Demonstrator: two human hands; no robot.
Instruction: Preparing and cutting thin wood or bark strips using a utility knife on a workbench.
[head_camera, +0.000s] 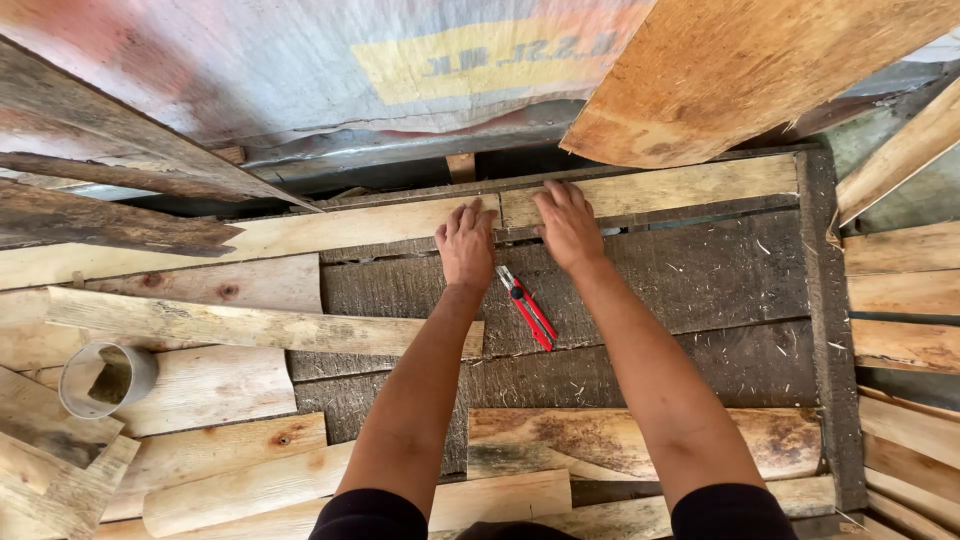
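Two pale wood strips, left strip (300, 232) and right strip (680, 186), lie end to end along the far edge of the dark plank bench (700, 290), joint right in the middle, approx where both hands meet.

Head view, only one we've got: both arms stretched straight fwd from the bottom edge, black sleeves pushed up at the elbows, forearms nearly parallel, converging a bit toward the far side.

Left hand (466, 246): palm down, fingers together and extended, tips resting on the end of the left strip just by the joint. Flat press, not a grasp; nothing closed in it.

Right hand (568, 226): same deal, palm down, fingers spread slightly, lying over the near end of the right strip. Open and flat, nothing held, wrist angled a little inward.

Between the wrists, on the dark planks: a red utility knife (527, 308), lying diagonal, silver end toward the hands, touched by neither.

Off left, a grey pipe offcut (105, 378) stands open-end-up on pale boards, well apart from the hands. A long pale board (250, 325) lies across just left of the left forearm. More pale boards (640, 440) under the arms. A big plywood sheet (740, 70) leans in from top right, over a printed woven tarp (330, 60).
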